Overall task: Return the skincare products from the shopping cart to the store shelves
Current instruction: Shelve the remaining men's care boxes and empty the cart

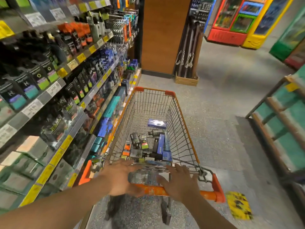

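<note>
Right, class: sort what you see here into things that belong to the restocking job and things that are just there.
Part of the job:
shopping cart
boxes and bottles in the cart
store shelves
left hand
right hand

Just there:
drink fridges
wooden crate
yellow floor sticker

Wire shopping cart (186,123) beside store shelves (54,90), skincare products (148,144) inside, left hand (120,177) and right hand (179,184) at orange handle (208,195)

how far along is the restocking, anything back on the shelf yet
Nothing shows as returned yet. Both hands, left hand and right hand, are over the cart handle with straight fingers, holding no product. The skincare products are piled in the shopping cart beside the shelves, waiting.
</note>
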Demonstrator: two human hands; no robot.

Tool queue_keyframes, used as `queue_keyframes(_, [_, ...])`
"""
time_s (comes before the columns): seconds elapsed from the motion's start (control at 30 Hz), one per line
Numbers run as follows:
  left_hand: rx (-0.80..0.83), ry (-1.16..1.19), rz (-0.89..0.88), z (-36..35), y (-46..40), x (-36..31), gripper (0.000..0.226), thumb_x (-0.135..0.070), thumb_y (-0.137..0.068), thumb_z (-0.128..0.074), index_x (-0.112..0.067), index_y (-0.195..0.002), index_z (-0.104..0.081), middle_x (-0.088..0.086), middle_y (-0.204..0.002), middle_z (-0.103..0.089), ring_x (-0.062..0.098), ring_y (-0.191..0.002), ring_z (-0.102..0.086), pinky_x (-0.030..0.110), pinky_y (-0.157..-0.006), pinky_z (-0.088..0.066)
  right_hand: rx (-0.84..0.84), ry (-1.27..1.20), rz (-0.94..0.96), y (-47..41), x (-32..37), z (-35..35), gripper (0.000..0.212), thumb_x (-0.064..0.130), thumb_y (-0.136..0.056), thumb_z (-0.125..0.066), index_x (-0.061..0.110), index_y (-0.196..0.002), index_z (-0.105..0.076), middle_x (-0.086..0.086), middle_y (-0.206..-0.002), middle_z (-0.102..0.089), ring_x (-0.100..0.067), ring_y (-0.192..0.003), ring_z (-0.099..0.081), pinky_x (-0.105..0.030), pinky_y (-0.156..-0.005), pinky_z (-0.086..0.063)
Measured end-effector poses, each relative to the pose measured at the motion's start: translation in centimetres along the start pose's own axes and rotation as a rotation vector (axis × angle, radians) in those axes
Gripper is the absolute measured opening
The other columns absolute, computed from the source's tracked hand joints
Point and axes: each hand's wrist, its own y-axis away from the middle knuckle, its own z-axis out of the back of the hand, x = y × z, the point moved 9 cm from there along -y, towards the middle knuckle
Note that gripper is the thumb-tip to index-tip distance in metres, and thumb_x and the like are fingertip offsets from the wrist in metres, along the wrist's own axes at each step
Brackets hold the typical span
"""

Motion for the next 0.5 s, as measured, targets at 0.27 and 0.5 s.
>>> queue_keyframes(0.27, [-0.060, 0.065, -0.061, 2.8, -3.0, 1.6, 0.130, -0.109, -0.050, -0.040, -0.046, -0.160, -0.010, -0.015, -0.171, -0.009, 0.016, -0.157, -0.008, 0.060, -0.124, -0.010, -0.044, 0.000, -0.029, -3.3, 0.9, 1.9, 0.085, 0.087, -0.088, -0.023, 0.044, -0.161, -0.018, 0.006, -0.173, -0.012, -0.025, -0.160, -0.003, -0.063, -0.125, -0.005])
queue_keyframes(0.5, [-0.050, 0.034, -0.085, 5.4, -5.6, 2.3, 0.126, -0.104, -0.057, -0.047, -0.041, -0.161, -0.012, -0.010, -0.172, -0.007, 0.023, -0.158, -0.008, 0.066, -0.120, 0.002, -0.073, 0.043, -0.077, -6.7, 1.5, 3.6, 0.079, 0.082, -0.092, -0.027, 0.045, -0.161, -0.018, 0.009, -0.172, -0.015, -0.022, -0.159, -0.009, -0.059, -0.126, -0.012])
